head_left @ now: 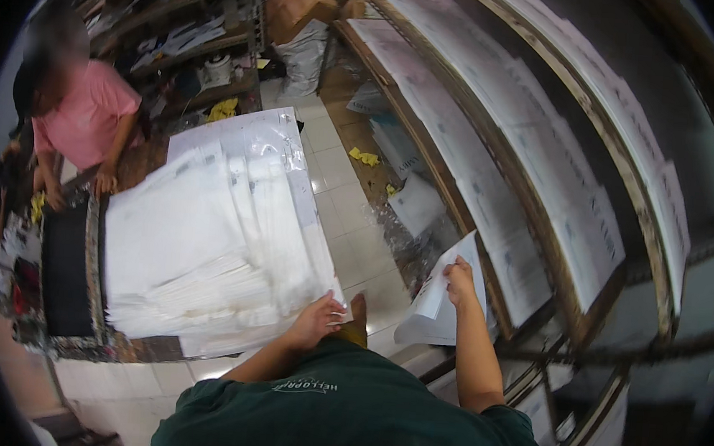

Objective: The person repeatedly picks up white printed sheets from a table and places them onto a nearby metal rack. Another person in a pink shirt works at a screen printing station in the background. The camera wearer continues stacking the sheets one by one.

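My right hand (457, 281) is closed on the upper part of a white sheet (442, 314), which hangs bent beside the rack and has some dark print. Whether the sheet is a single layer or a flat bag I cannot tell. My left hand (318, 321) is at the near right corner of the table, by the edge of a white board (315, 249). Its fingers are loosely bent and apart, and nothing shows in them. A wide stack of thin white sheets (198, 219) lies fanned out on the board.
On the right, a tall rack (467, 97) carries printed white sheets on sloping shelves. Across the table a person in a pink shirt (93, 114) leans over a dark framed screen (69, 263). Yellow scraps (364, 156) and plastic-wrapped packs lie beneath the rack. Tiled floor (338, 196) runs between.
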Tool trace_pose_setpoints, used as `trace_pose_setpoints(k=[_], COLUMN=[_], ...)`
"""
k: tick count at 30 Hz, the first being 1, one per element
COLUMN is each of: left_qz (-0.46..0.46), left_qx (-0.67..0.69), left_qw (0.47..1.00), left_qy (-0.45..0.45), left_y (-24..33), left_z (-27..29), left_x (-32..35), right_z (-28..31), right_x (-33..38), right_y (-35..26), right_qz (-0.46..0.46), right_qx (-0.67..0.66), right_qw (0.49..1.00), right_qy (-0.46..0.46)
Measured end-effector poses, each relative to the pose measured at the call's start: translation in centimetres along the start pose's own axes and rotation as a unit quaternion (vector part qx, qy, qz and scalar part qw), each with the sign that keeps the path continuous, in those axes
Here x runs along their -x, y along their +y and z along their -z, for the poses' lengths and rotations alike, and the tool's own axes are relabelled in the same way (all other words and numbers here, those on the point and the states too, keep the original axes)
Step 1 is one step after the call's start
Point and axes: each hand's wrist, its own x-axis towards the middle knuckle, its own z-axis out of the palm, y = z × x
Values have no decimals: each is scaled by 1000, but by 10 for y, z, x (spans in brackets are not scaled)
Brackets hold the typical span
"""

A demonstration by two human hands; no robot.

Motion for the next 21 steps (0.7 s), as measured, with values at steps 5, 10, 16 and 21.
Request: trace_pose_setpoints(k=[5,10,16,21], left_qz=[-69,-142,-278,-348], left_qx=[89,137,175,198], left_qw=[988,975,929,871], left_qy=[104,105,170,285], left_y=[0,43,100,125], left_z=[-15,-48,-60,-57], left_x=[-75,-127,-127,-145], right_z=[-48,-97,-171,-236], right_x=[-68,-150,-244,-320], right_y=[-76,-133,-180,-220], right_qz=[24,88,124,217], right_qx=[130,177,195,221], right_qw=[977,942,945,917], right_qy=[-168,-271,-232,-250])
